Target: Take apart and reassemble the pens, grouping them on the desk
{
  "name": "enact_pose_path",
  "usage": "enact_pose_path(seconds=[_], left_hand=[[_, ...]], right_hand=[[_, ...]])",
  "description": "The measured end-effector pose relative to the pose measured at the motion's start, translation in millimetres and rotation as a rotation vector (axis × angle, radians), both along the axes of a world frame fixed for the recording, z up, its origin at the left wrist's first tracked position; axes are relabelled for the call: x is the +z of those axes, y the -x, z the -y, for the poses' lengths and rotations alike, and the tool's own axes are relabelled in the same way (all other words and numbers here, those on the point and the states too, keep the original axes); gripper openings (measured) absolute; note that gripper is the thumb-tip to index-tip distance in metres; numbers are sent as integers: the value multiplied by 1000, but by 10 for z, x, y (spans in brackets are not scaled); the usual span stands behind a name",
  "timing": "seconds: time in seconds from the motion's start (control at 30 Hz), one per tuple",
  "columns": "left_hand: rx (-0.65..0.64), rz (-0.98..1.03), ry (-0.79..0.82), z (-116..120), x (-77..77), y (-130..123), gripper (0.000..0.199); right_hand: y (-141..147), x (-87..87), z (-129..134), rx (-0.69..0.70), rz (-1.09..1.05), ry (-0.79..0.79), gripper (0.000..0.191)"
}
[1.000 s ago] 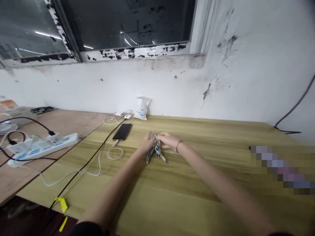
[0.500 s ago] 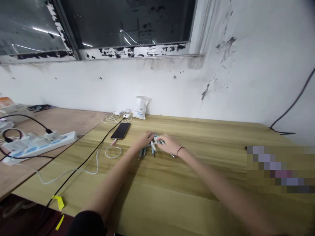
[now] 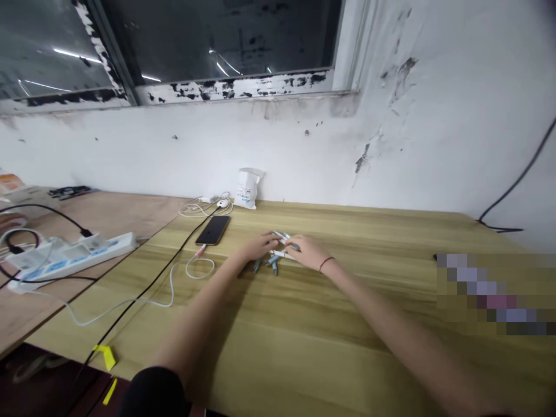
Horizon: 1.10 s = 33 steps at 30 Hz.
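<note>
The left hand [image 3: 259, 247] and the right hand [image 3: 305, 252] are held close together near the middle of the frame, over a small cluster of slim pen-like sticks [image 3: 278, 252], which lie on a light wood-grain table [image 3: 304, 330]. The sticks are white and blue-grey; some tips protrude below the hands, and others are seen between and beyond them. The fingers of both hands are curved down over the cluster, and the right fingertips [image 3: 292, 245] are in contact with it, but whether any stick is actually grasped cannot be told. A dark thread bracelet [image 3: 326, 264] is worn on the right wrist. Left of the hands, a black smartphone [image 3: 212, 230] is laid on the table, with a white cable [image 3: 200, 270] looped beside it and a black cable [image 3: 143, 291] running diagonally past it. A white paper packet [image 3: 247, 188] stands against the wall at the far table edge. A white power strip [image 3: 72, 253] is placed on a plywood table [image 3: 108, 217] at the left. A stained white wall [image 3: 260, 145] and a window with peeling paint [image 3: 226, 87] fill the upper part of the frame.
</note>
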State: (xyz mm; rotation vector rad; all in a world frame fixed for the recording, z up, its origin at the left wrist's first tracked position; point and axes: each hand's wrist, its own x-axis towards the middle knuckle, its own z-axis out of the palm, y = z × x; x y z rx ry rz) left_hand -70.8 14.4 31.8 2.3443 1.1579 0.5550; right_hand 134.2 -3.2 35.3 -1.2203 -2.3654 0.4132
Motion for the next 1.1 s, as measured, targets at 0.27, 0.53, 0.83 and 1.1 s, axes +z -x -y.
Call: enact_pose_path(seconds=[0.27,0.53,0.83,1.1], left_hand=[[119,-62,-257,-35,-66,-183,29],[287,-196,-338,-79,-132,-166,30],[395,-105,-206,57,-208,-246,38],[191,-124,-231,-13,-229,-202,28]], right_hand=[[-68,-102,-153,133,123,0,35],[-187,22,-54,105,94,18,20],[-110,45,164,-80,57,52,22],[37,71,273,-38,14,46,27]])
